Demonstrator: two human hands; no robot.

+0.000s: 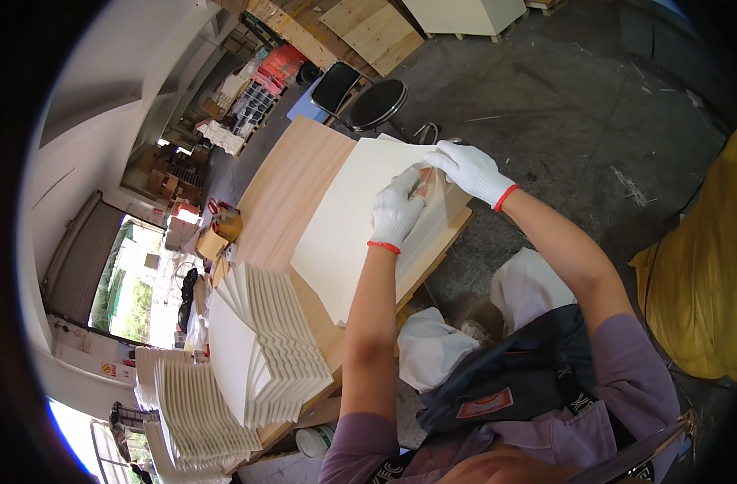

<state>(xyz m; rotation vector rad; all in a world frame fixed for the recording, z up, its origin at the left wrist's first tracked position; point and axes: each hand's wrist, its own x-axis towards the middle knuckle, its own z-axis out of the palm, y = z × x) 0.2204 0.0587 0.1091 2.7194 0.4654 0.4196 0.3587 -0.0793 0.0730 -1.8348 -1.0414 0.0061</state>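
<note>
A large cream sheet (pixel 344 222) of paper or thin board lies on the wood-grain table in front of me. Its right side bends up into a curled edge beneath my hands. My left hand (pixel 398 208), in a white knit glove with a red cuff and bare fingertips, rests on the sheet with thumb and finger closed at the curl. Reaching in from the right, my right hand (pixel 471 171), gloved alike, grips the sheet's far right edge. Its fingertips are partly hidden, close to those of the left hand.
Stacks of folded cream sheets (pixel 284 347) stand at the table's (pixel 292 165) near left, with more folded stacks (pixel 195 411) beyond. Scissors and tape sit by the left edge. A black chair (pixel 376 105) stands past the far end. A yellow sack (pixel 699 274) is at my right.
</note>
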